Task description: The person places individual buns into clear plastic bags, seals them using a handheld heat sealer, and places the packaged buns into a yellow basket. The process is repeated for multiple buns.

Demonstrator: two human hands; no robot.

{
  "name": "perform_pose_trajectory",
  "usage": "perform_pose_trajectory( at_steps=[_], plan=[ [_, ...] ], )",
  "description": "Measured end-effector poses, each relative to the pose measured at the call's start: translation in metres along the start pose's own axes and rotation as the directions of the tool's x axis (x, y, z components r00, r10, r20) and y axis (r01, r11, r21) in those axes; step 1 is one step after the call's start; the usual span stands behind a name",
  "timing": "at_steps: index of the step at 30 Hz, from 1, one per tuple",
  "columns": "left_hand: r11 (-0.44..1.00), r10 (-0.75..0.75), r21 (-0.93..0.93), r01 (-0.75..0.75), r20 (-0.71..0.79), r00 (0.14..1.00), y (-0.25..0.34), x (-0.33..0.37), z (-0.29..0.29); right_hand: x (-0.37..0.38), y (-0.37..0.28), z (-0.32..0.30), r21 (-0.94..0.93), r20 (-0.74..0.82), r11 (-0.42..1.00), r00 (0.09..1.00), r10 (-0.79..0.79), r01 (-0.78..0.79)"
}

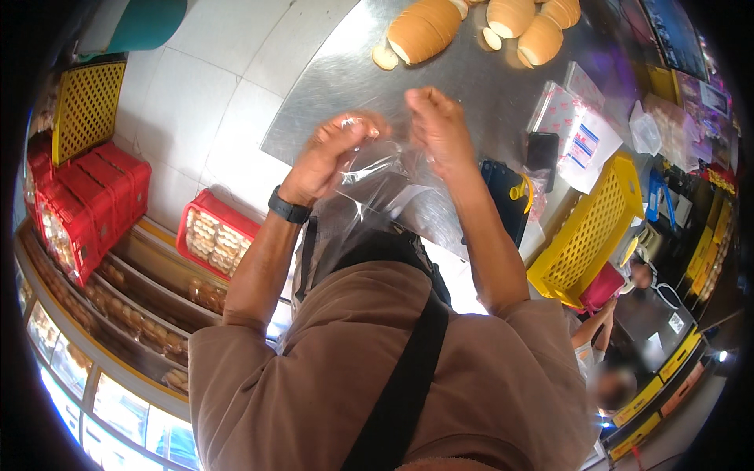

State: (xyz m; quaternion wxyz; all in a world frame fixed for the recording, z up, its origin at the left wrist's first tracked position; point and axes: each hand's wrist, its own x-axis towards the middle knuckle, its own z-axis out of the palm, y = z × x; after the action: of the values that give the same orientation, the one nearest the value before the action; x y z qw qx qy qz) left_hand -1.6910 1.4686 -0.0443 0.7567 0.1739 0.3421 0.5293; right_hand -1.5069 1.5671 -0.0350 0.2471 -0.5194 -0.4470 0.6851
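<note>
Head view. My left hand (334,153) and my right hand (440,129) are raised side by side over the steel worktable (330,86), and both are closed on the upper edge of a clear plastic bag (377,184). The fingers of each hand are curled shut and pinch the film; the gap between the two grips spans the mouth of the bag, which I judge is why the hands sit apart: pulling the two edges away from each other parts the film. The bag hangs below the grips toward my chest, slack and creased, with nothing visible inside it. A dark wristband (288,209) sits on my left wrist, below that grip.

Beyond the grips, farther along the table, lie several long bread loaves (424,30), well apart from both hands and within forward reach. To the right of my right hand lie printed paper wrappers (577,133) and a dark phone (542,149); lower right of that stands a yellow plastic crate (589,231). To the left of and below my left hand, a red crate (216,235) of small buns sits on a shelf. Another person's arm (593,322) shows at lower right, clear of my hands.
</note>
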Motion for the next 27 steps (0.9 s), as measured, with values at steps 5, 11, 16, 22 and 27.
perform_pose_trajectory(
  at_steps=[5, 11, 16, 22, 27],
  plan=[
    [0.998, 0.045, 0.039, -0.039, -0.173, 0.984, -0.009, 0.034, -0.029, 0.057, 0.009, 0.028, -0.862, -0.045, 0.483, 0.928, -0.371, 0.152],
    [0.87, 0.181, 0.493, 0.013, -0.344, 0.921, -0.027, 0.051, -0.047, 0.085, 0.033, 0.029, -0.907, 0.001, 0.358, 0.849, -0.528, 0.224],
    [0.706, 0.383, 0.702, -0.093, -0.268, 0.884, -0.02, 0.07, -0.041, 0.081, 0.032, 0.017, -0.847, -0.031, 0.394, 0.706, -0.707, 0.357],
    [0.762, 0.384, 0.611, -0.216, -0.157, 0.91, -0.024, 0.115, -0.036, 0.082, 0.025, 0.009, -0.807, -0.103, 0.496, 0.751, -0.652, 0.32],
    [0.759, 0.444, 0.588, -0.28, -0.153, 0.883, -0.028, 0.136, -0.032, 0.083, 0.015, 0.003, -0.744, -0.218, 0.625, 0.798, -0.562, 0.237]
  ],
)
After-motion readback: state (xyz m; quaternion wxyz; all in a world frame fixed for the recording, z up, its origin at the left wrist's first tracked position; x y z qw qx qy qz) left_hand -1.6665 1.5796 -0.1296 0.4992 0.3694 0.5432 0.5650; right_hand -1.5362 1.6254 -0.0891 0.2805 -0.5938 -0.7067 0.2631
